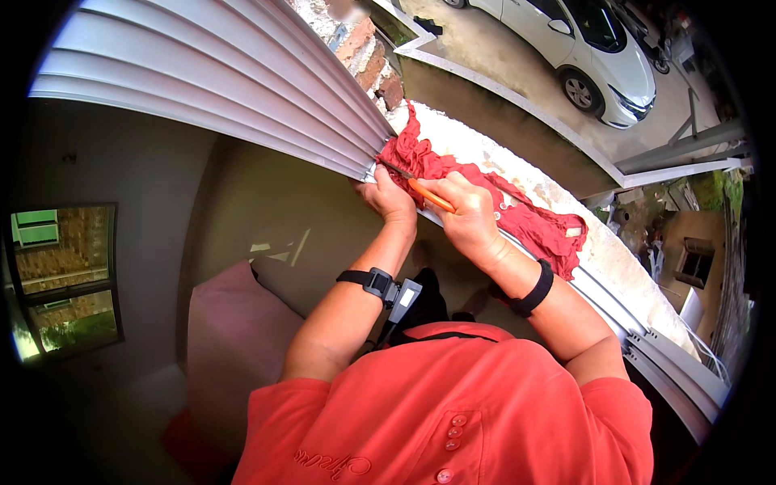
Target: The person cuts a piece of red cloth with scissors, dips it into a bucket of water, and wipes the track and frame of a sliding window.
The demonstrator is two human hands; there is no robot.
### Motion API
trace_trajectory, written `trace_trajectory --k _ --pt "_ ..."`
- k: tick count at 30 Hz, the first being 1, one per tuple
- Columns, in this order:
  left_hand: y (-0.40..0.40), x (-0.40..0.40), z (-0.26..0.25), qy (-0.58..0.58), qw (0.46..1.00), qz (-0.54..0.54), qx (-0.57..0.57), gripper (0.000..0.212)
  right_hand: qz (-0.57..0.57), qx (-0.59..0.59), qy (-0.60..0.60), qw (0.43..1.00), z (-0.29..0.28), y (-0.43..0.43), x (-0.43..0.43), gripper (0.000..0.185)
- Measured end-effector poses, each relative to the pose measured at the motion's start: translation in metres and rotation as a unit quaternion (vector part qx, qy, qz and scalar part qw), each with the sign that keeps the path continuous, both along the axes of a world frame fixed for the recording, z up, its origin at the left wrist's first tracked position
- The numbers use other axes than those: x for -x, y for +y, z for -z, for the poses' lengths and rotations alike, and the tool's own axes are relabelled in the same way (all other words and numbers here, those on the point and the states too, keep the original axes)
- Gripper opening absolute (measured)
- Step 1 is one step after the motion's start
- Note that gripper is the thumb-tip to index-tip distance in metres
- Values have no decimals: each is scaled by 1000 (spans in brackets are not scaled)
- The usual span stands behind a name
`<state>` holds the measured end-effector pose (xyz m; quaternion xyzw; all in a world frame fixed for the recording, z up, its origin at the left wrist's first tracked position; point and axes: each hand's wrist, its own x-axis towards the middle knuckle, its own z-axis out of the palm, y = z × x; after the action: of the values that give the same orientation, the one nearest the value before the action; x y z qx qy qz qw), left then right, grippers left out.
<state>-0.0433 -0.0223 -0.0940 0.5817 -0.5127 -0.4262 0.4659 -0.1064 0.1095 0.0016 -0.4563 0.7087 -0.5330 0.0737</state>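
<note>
My right hand (470, 209) is closed around the orange handle of a slim hand tool (431, 195). Its dark metal shaft points to the lower corner of a ribbed, light metal window frame (242, 79). At that same corner is my left hand (391, 197), its thumb raised close to the shaft. The left fingers are partly hidden against the frame edge, so their grip is unclear. A crumpled red cloth garment (527, 227) with buttons lies along the sill (612, 260), under and beyond the tool. The tool's tip is hard to make out against cloth and frame.
Metal sill tracks (661, 364) run down to the right. Broken brickwork (373, 60) borders the frame outside. Below the opening are a ledge wall (485, 115) and a parked white car (582, 60). Indoors, a pinkish covered block (236, 339) stands left of me.
</note>
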Motion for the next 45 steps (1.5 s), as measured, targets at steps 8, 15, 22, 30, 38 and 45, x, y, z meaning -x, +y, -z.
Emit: trace_trajectory --k 8,15,22,30,38,45 --pt "-8 -9 -2 16 996 60 -58 44 14 -37 87 995 -13 -6 -12 31" --pt "-2 1 -3 49 999 -8 -20 40 4 -18 81 997 -19 9 5 28" --pt "-5 2 9 36 998 -13 39 35 0 -22 80 997 -9 3 5 28" --pt "2 4 2 25 999 -22 10 37 -8 -22 94 995 0 0 8 33" --pt "-7 -1 10 28 999 -21 13 38 -22 -67 100 993 -3 -6 11 30" --pt "7 2 -1 -31 999 -3 -33 58 -37 -84 110 990 -9 0 15 25"
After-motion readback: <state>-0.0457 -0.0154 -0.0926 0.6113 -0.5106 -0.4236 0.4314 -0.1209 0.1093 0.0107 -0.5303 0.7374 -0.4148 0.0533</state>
